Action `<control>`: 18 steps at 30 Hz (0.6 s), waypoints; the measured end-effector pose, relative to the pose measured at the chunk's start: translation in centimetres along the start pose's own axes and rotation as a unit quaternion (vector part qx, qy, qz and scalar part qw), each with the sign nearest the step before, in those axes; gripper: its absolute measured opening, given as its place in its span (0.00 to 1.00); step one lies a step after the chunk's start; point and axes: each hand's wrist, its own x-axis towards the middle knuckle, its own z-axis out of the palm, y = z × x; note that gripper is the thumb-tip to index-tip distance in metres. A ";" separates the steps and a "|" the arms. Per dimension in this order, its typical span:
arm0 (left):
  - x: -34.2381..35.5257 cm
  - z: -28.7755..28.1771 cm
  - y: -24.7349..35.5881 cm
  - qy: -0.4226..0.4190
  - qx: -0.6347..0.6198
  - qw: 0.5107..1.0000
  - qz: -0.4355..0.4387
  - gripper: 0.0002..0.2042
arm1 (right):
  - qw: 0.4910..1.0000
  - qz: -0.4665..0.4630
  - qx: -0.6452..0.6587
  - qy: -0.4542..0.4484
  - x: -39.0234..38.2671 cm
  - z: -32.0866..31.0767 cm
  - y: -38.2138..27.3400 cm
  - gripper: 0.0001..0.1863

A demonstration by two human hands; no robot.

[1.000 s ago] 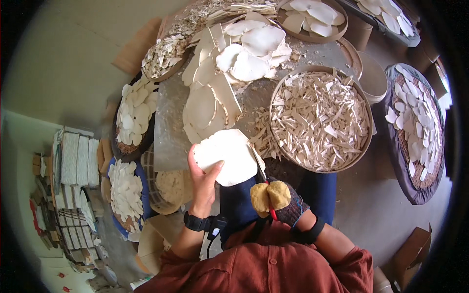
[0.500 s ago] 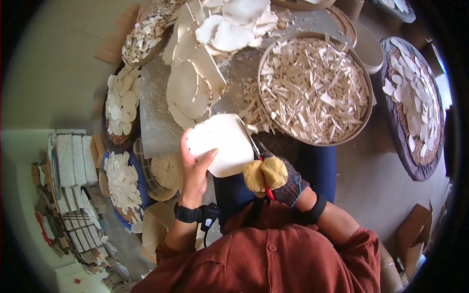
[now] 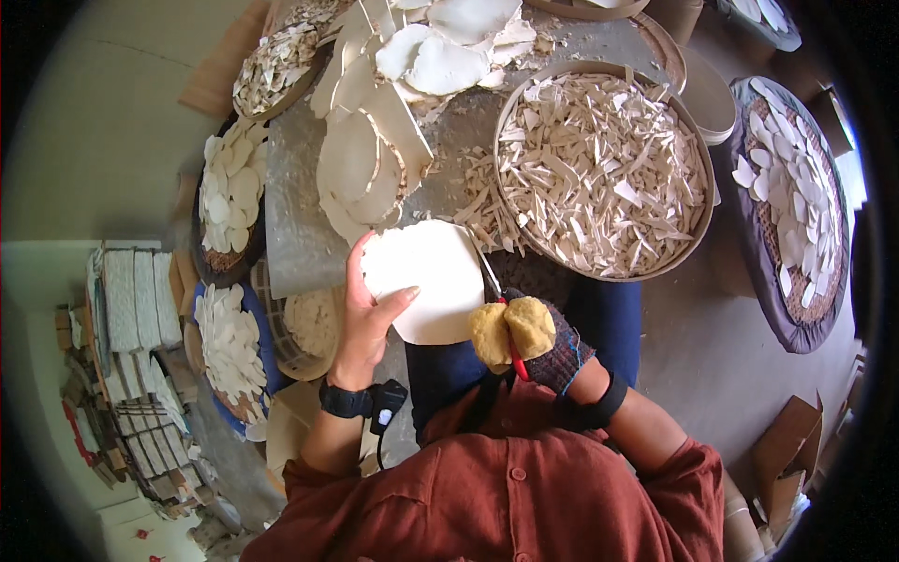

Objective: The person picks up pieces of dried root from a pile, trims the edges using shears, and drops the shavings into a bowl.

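From where I stand: bare left hand point(image 3: 363, 323) holds a pale sheet point(image 3: 426, 286) by its left side, thumb flat on the upper face, other fingers mostly hidden beneath. The sheet is between the two hands, over the lap. Likely reason: this grip leaves the right edge free and keeps the fingers well apart from the metal.

Right hand point(image 3: 558, 348), in a dark knitted glove point(image 3: 575, 360), is closed around red-handled shears point(image 3: 492, 272), metal lying along the sheet's right edge. Cannot tell how far the blades part. Yellow padding point(image 3: 530, 328) bulks out the handles, probably to spare the palm.

Beyond the right hand: round tray point(image 3: 613, 276) heaped with narrow offcuts point(image 3: 599, 178). Its place on the blade side presumably keeps scraps close by. Beyond the left hand: larger sheets point(image 3: 361, 178) on the table point(image 3: 300, 178), apparently set within that hand's reach.
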 end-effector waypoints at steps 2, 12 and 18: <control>0.2 -0.2 0.1 -0.008 -0.007 1.000 -0.004 0.37 | 0.998 0.008 -0.064 -0.006 -0.3 0.0 -0.9 0.14; 1.3 1.8 3.2 -0.143 0.036 0.989 -0.036 0.42 | 0.993 -0.052 0.091 0.049 -1.6 -1.0 -1.6 0.11; 0.0 3.5 1.8 -0.093 -0.062 0.993 -0.043 0.43 | 0.994 -0.069 -0.053 0.066 -2.5 -2.6 0.1 0.17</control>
